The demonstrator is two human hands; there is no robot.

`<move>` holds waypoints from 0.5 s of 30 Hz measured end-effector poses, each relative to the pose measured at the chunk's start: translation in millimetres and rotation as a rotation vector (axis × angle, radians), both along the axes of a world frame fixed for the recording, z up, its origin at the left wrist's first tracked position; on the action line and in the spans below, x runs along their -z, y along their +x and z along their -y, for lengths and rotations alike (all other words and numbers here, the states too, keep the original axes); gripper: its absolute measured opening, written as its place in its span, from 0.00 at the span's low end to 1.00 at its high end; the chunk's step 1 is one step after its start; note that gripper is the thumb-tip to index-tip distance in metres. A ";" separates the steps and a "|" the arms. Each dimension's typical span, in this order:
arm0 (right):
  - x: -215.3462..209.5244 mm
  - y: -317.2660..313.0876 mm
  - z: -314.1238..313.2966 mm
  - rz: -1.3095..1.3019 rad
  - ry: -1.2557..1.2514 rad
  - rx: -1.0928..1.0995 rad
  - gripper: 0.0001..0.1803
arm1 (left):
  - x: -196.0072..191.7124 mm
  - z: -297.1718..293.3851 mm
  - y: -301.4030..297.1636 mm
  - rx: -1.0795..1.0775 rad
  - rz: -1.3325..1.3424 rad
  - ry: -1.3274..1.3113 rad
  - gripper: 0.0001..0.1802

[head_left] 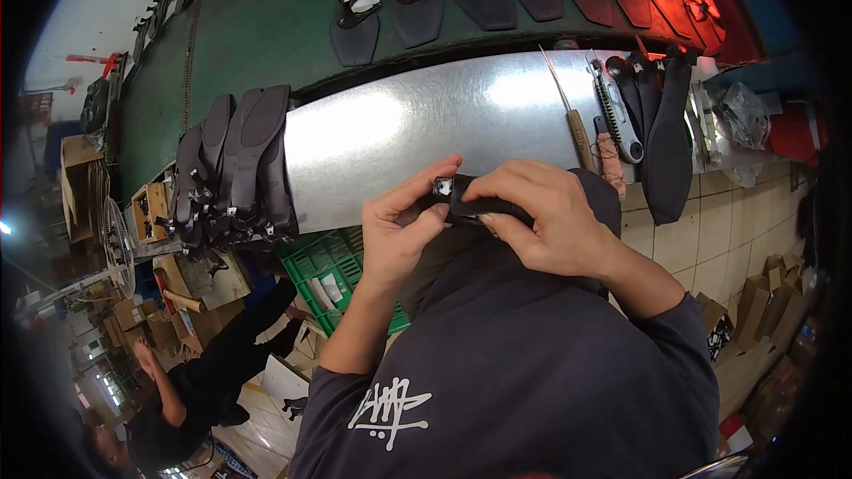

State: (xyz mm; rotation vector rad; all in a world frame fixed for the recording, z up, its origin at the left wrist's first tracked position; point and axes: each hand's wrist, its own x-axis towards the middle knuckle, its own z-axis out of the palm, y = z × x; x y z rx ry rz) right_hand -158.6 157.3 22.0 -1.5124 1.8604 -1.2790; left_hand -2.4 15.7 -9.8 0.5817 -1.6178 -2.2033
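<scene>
My left hand (395, 231) and my right hand (550, 217) meet in front of my body, just off the near edge of the metal worktop (382, 137). Between them they grip a black sandal part (486, 206) with a small shiny whitish piece at its left end. The right fingers curl over its top; my left thumb and fingers close round the left end. Much of the part is hidden by the hands. A stack of black sole-shaped pieces (253, 142) overhangs the worktop at left, and more black soles (668, 160) lie at its right end.
Beyond the worktop runs a green belt (266, 31) with a row of black sandal pieces (417, 13), red-lit at right. A wooden-handled awl (577, 129), a cutter knife (621, 115) and a wrapped-handle tool (611, 160) lie at right. A green crate (346, 253) stands below; another person (195, 390) is lower left.
</scene>
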 end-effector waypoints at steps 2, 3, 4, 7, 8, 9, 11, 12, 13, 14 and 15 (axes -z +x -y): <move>1.7 0.9 0.2 -0.038 0.033 -0.006 0.11 | -2.9 -3.2 -1.7 -0.027 0.074 0.026 0.23; 1.5 1.6 0.1 -0.036 0.034 -0.006 0.11 | -3.3 -4.0 -2.2 -0.027 0.076 0.027 0.23; 1.0 2.4 0.2 -0.074 0.036 0.006 0.09 | -3.3 -4.2 -3.0 -0.016 0.077 0.019 0.24; 0.3 2.1 0.3 -0.149 0.025 0.009 0.09 | -9.6 -3.8 -3.7 0.010 0.100 0.035 0.26; 0.0 1.5 0.2 -0.187 0.012 -0.003 0.10 | -12.7 -3.6 -3.9 0.024 0.121 0.058 0.26; -0.4 1.3 -0.1 -0.186 0.013 -0.002 0.10 | -14.6 -3.7 -4.4 0.025 0.122 0.059 0.26; -0.9 1.0 -0.2 -0.223 0.006 -0.026 0.10 | -16.4 -3.4 -5.3 0.036 0.133 0.045 0.26; -0.1 0.3 -0.1 -0.222 0.007 -0.026 0.10 | -15.8 -3.7 -5.7 0.036 0.134 0.046 0.26; 1.3 -1.0 0.1 -0.218 0.009 -0.038 0.10 | -14.7 -4.2 -5.8 0.037 0.115 0.049 0.26; 2.3 -2.0 0.2 -0.214 0.011 -0.051 0.09 | -13.5 -4.4 -5.8 0.037 0.097 0.051 0.26; 2.2 -2.8 0.1 -0.213 0.012 -0.052 0.09 | -11.8 -3.6 -5.1 0.037 0.098 0.053 0.26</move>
